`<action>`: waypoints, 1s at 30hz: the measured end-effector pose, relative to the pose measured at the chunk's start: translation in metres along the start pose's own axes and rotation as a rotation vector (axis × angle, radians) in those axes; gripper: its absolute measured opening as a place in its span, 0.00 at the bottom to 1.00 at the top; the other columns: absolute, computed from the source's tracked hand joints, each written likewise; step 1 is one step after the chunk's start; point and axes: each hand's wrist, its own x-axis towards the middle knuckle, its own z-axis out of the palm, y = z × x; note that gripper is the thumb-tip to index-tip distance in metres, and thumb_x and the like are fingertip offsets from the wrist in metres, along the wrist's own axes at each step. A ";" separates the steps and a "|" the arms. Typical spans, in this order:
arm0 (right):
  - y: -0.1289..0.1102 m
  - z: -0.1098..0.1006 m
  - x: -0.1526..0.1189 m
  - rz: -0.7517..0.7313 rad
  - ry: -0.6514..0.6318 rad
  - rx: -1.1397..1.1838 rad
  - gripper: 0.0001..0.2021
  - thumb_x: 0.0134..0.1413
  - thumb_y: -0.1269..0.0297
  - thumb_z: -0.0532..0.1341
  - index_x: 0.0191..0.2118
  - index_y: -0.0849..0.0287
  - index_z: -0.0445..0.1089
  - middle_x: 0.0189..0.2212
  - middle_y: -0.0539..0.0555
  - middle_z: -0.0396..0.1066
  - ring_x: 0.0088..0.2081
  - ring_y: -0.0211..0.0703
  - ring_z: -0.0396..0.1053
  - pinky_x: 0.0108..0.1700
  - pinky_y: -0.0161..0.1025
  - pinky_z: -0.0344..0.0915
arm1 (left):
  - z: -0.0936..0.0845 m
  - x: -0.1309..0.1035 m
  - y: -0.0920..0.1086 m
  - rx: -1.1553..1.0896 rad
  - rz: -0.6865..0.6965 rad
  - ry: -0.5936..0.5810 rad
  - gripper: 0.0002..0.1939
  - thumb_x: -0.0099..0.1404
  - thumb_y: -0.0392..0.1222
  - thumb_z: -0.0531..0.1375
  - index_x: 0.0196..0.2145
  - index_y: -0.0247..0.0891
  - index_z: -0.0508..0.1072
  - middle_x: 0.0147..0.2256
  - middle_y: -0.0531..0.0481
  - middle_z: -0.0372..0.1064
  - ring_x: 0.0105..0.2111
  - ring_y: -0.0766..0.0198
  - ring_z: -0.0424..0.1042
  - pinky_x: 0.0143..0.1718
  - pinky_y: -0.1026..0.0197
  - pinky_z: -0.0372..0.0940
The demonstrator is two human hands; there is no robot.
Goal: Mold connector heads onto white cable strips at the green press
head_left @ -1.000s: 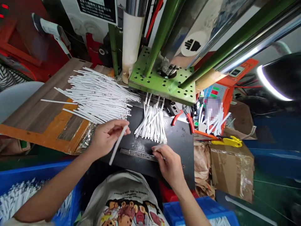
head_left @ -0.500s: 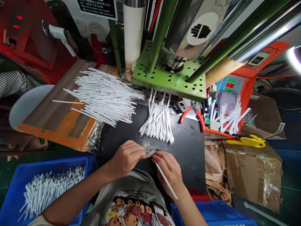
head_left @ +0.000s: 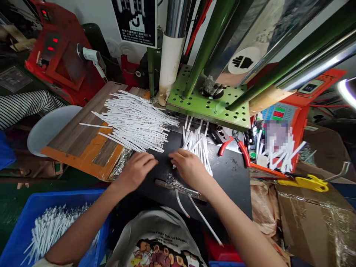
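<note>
My left hand (head_left: 137, 170) is over the black plate, near the lower right edge of the large pile of white strips (head_left: 136, 116); its fingers are curled together, and anything between them is too small to make out. Fingers bent, my right hand (head_left: 189, 165) hovers at the left side of the smaller bundle of white strips (head_left: 204, 150), covering part of it. What its fingertips hold, if anything, is unclear. A slotted metal fixture (head_left: 167, 184) lies in front, with a short white strip (head_left: 181, 204) and a longer white strip (head_left: 205, 220) extending from it toward my body.
Behind the bundle stands a green press plate (head_left: 194, 107) with rods. Red-handled pliers (head_left: 243, 150) lie to the right, and yellow-handled scissors (head_left: 308, 183) further right. A blue bin (head_left: 26, 207) of strips sits lower left. Cardboard box (head_left: 308, 222) at right.
Both hands have moved forward from the front of the plate, my left to the pile and my right to the bundle. The fixture and its two strips are now uncovered. The view has shifted.
</note>
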 end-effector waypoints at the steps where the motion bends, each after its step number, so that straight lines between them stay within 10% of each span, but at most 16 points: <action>1: -0.002 0.003 0.022 0.010 0.004 -0.064 0.10 0.66 0.71 0.52 0.42 0.59 0.72 0.36 0.56 0.71 0.39 0.45 0.71 0.41 0.38 0.63 | -0.004 -0.001 -0.014 0.106 -0.018 0.007 0.10 0.70 0.33 0.54 0.46 0.36 0.73 0.43 0.42 0.71 0.46 0.55 0.68 0.45 0.54 0.62; 6: -0.018 0.017 0.098 0.042 -0.061 -0.240 0.08 0.64 0.68 0.55 0.45 0.62 0.68 0.38 0.59 0.72 0.39 0.48 0.72 0.38 0.39 0.62 | -0.012 0.005 -0.057 0.284 0.025 -0.038 0.07 0.71 0.36 0.55 0.39 0.37 0.74 0.39 0.46 0.71 0.42 0.55 0.69 0.42 0.53 0.60; 10: -0.024 0.006 0.097 -0.054 -0.086 -0.303 0.10 0.61 0.76 0.54 0.44 0.65 0.70 0.39 0.62 0.72 0.42 0.51 0.70 0.43 0.42 0.61 | -0.017 0.022 -0.059 0.124 0.013 0.048 0.08 0.72 0.35 0.53 0.37 0.38 0.71 0.35 0.50 0.73 0.37 0.61 0.71 0.43 0.54 0.59; 18: 0.017 -0.020 -0.036 0.217 0.138 -0.142 0.07 0.61 0.73 0.54 0.35 0.60 0.68 0.29 0.54 0.68 0.29 0.42 0.66 0.31 0.37 0.58 | -0.048 0.047 -0.026 -0.593 -0.198 0.530 0.05 0.71 0.38 0.56 0.39 0.40 0.72 0.32 0.52 0.70 0.31 0.67 0.72 0.35 0.62 0.69; 25: 0.008 0.015 -0.134 0.284 0.422 0.278 0.04 0.63 0.69 0.59 0.37 0.55 0.70 0.31 0.50 0.76 0.31 0.40 0.73 0.34 0.35 0.67 | -0.013 0.017 0.013 -1.028 -0.380 0.292 0.14 0.66 0.35 0.61 0.49 0.45 0.75 0.35 0.52 0.74 0.34 0.66 0.77 0.36 0.64 0.74; 30: -0.005 0.033 -0.137 0.167 0.477 0.250 0.02 0.61 0.68 0.63 0.38 0.56 0.69 0.31 0.51 0.74 0.32 0.40 0.70 0.37 0.39 0.65 | 0.021 -0.010 0.039 -0.705 -0.156 0.161 0.14 0.67 0.30 0.58 0.47 0.43 0.76 0.42 0.49 0.73 0.36 0.68 0.76 0.36 0.66 0.72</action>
